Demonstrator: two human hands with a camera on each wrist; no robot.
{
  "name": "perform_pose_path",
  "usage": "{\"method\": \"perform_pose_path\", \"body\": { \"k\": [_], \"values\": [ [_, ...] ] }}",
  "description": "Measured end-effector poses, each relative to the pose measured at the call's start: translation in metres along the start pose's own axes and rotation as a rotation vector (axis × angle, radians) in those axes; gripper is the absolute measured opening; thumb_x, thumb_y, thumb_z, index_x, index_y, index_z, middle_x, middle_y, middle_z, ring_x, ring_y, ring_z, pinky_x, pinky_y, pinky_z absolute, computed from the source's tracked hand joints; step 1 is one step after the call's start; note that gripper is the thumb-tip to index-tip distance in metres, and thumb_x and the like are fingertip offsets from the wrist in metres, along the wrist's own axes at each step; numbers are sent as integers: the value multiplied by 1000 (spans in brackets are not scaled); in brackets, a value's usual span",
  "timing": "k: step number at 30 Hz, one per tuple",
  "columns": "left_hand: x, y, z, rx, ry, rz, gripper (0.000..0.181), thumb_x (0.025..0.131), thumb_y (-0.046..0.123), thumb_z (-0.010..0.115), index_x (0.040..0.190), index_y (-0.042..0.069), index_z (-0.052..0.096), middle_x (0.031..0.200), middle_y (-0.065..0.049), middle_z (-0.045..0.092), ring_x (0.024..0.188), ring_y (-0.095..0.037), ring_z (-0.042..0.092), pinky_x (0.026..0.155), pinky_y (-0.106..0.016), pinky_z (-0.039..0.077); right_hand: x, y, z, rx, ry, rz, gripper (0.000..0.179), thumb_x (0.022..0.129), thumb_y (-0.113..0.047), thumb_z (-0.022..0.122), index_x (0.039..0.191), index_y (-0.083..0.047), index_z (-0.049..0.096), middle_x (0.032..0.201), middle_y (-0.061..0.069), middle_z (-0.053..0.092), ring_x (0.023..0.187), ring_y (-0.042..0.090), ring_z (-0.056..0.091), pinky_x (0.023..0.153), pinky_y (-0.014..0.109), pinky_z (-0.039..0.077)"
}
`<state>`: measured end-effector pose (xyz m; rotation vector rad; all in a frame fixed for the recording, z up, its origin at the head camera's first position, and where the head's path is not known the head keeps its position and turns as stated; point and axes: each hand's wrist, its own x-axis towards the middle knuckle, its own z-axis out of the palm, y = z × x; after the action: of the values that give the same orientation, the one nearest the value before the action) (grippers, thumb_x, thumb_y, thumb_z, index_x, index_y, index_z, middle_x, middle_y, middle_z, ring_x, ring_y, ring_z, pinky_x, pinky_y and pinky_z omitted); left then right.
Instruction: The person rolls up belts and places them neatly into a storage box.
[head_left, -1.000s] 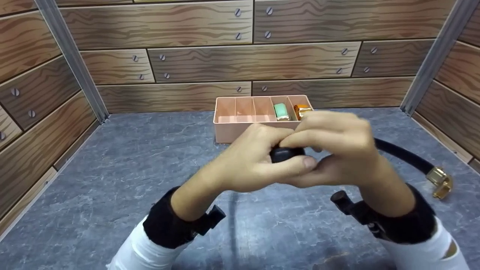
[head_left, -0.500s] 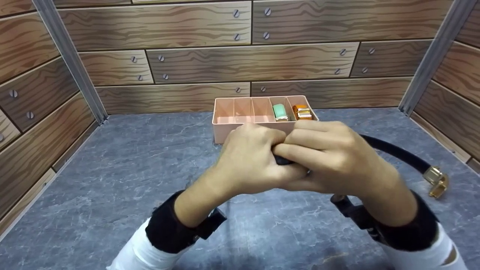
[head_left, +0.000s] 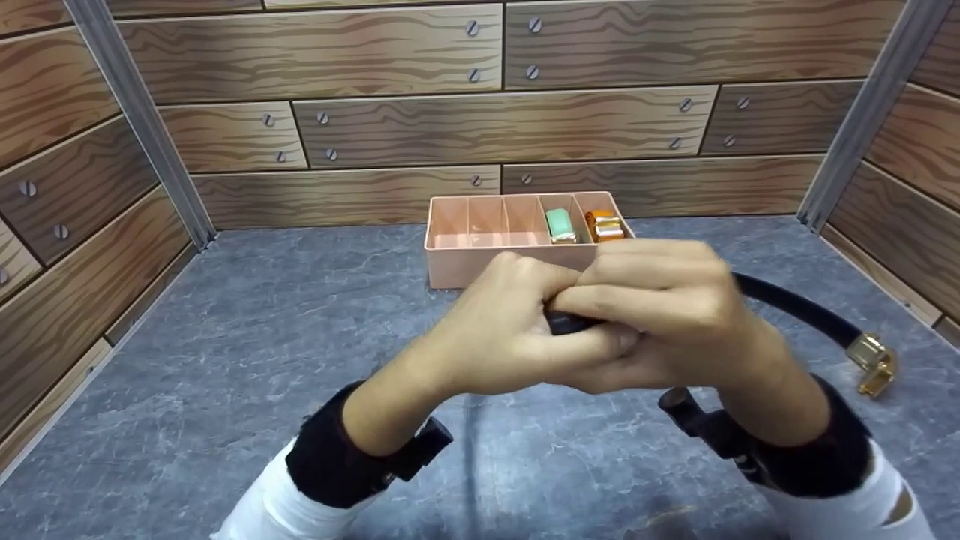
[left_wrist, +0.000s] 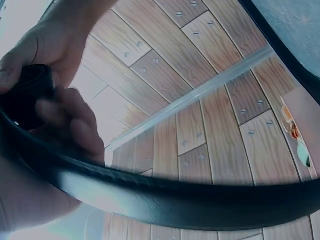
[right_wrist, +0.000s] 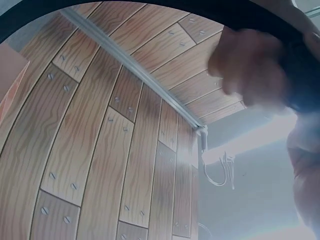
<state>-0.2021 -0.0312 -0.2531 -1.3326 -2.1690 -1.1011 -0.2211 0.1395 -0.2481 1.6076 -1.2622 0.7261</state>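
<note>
A black belt is partly rolled into a tight coil between the two hands, above the tabletop. The left hand grips the coil from its left side, thumb stretched along the near edge. From the right, the right hand curls its fingers over the same coil, which hides most of it. The unrolled strap leaves behind the right hand and curves rightward to a gold buckle. In the left wrist view the wound coil shows among the fingers, with the strap sweeping across.
Behind the hands stands a pink divided box. A mint-green rolled strap and an orange rolled belt with a metal buckle occupy its right compartments. Wood-patterned walls enclose the grey marbled tabletop at back and sides.
Both hands stay together on the coil while the right fingers close over it, then lift slightly, turning it. The hands sit slightly lower than a second ago. The buckle has shifted slightly left.
</note>
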Motion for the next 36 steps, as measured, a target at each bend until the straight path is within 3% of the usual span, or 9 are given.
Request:
{"method": "perform_pose_path", "body": {
  "k": [4,6,9,12,14,23,27,34,36],
  "values": [
    [-1,11,-3,-275,-56,-2,17,90,25,68,81,11,67,68,5,60,57,-1,52,49,-25,47,-1,3,3,198,144,47,37,54,-17,94,78,3,76,68,9,68,54,14,56,52,22,46],
    [-1,13,-4,-289,-48,-7,16,91,24,66,83,10,67,70,4,61,57,-2,53,49,-26,47,0,3,3,250,151,78,38,54,-16,95,78,5,75,69,10,69,56,15,57,54,22,48],
    [-1,8,0,-74,13,-38,23,87,32,66,70,17,61,61,9,54,51,0,46,44,-23,42,3,-3,-1,140,3,110,33,63,-17,90,83,4,74,76,9,68,63,17,59,59,25,51],
    [-2,2,7,242,64,-84,38,76,44,71,57,23,47,51,14,41,44,1,35,38,-22,34,6,-12,-4,-113,-212,52,22,76,-18,80,83,-1,70,76,4,62,63,15,53,56,26,46],
    [-2,0,10,371,75,-107,45,71,47,73,53,23,39,47,14,34,42,-1,30,36,-23,32,6,-15,-5,-211,-298,21,19,80,-18,75,81,-1,66,73,2,55,61,14,47,53,26,41],
    [-3,0,11,397,38,-147,45,72,44,70,51,23,37,45,13,32,42,-2,30,34,-24,33,1,-13,-6,-234,-290,-16,18,80,-16,72,80,0,66,69,2,52,56,13,41,48,24,36],
    [0,-2,9,232,0,-128,41,82,43,66,54,22,43,48,13,37,44,0,35,38,-23,33,-3,-7,-11,-164,-202,15,19,76,-16,76,83,0,71,71,2,58,57,13,48,51,26,43],
    [2,9,-5,-385,-156,-116,20,97,23,61,86,7,68,70,1,63,51,-11,59,49,-32,53,-3,2,-8,75,95,80,34,64,-22,93,82,2,76,69,7,69,54,13,57,53,23,49],
    [1,11,-10,-453,-191,-141,16,96,18,62,90,4,69,70,-3,64,49,-16,61,49,-37,54,0,1,-5,86,104,78,38,63,-24,94,82,3,76,70,8,70,56,15,60,55,24,51]
  ]
}}
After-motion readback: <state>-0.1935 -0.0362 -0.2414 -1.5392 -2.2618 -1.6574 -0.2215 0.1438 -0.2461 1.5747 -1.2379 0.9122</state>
